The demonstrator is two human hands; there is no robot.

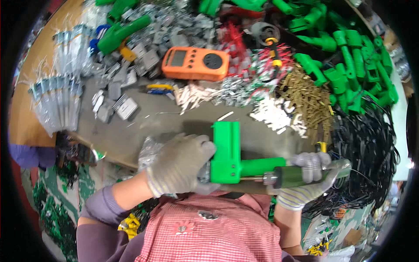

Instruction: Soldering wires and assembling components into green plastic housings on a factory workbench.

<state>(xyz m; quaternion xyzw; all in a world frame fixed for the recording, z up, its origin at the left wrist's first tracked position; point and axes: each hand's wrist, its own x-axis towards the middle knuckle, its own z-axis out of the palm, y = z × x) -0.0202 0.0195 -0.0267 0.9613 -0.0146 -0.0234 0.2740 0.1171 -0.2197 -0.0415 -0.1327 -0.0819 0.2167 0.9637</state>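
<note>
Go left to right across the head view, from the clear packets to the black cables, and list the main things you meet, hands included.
Clear packets → left hand → green housing → right hand → black cables. The screwdriver overlaps the right hand, so it is left out.

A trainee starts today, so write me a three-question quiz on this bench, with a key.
1. Multiple choice: the right grip holds A) black cables; B) a screwdriver-like tool; C) scissors.
2. True or false: the orange meter lies to the left of the brass-coloured parts.
3. Fill in: the left grip holds a plastic housing coloured (blank).

Key: 1 B; 2 true; 3 green.
</note>
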